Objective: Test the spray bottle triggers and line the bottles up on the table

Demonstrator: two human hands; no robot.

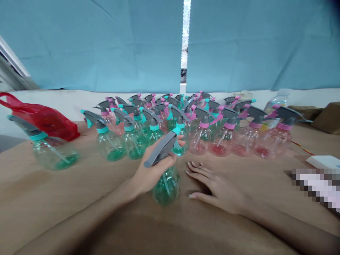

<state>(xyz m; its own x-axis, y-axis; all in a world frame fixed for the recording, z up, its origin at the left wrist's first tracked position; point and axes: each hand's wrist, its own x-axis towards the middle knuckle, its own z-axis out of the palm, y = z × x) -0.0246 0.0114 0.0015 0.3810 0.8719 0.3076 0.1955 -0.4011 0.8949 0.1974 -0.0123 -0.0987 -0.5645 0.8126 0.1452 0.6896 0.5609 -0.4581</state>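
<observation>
My left hand point(154, 168) is wrapped round the neck of a green spray bottle point(166, 187) with a grey and teal trigger head. The bottle is in front of the rows, its nozzle facing away from me. To its right, my right hand point(216, 186) rests palm down on the table with the fingers spread and nothing in it. Beyond both hands stand several more spray bottles, green ones point(134, 143) to the left and pink ones point(222, 141) to the right. Another green spray bottle point(54, 154) stands apart at the far left.
A red plastic bag point(50, 118) lies at the back left of the wooden table point(119, 226). At the right are a brown box point(328, 118), a white object point(324, 162) and a pixelated area. A clear bottle point(277, 101) stands behind the pink bottles. Blue cloth point(106, 46) hangs behind.
</observation>
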